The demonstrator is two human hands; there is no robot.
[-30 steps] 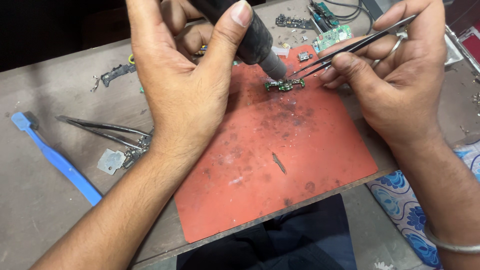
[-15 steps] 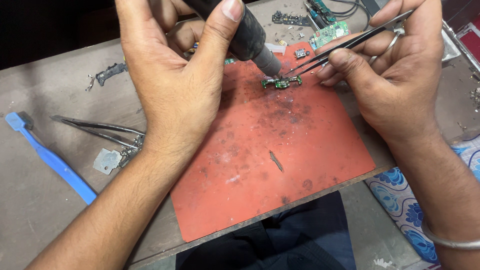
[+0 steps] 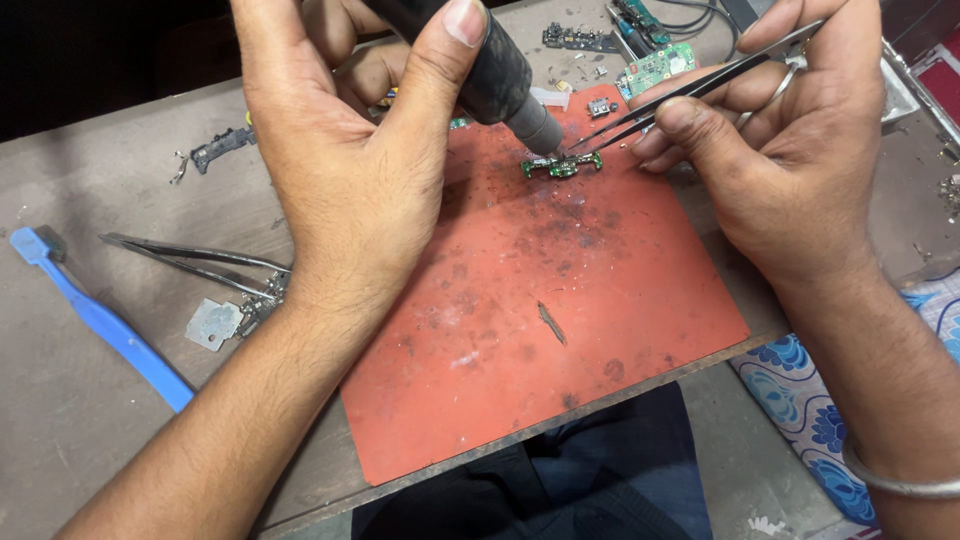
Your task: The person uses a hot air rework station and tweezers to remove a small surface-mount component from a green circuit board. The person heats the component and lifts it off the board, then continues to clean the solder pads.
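Two hands work over a red mat point(image 3: 560, 330) on the table point(image 3: 80, 420). Left hand point(image 3: 350, 170) is wrapped around a dark heat tool point(image 3: 480, 65), nozzle just above the small green board point(image 3: 562, 165). Right hand point(image 3: 790, 160) pinches black tweezers point(image 3: 690, 92), tips at the board's right end. The board lies on the mat's far edge, between both hands.

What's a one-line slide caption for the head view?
Left hand aims a hot-air nozzle at a small green board on the red mat; right hand steadies it with tweezers.
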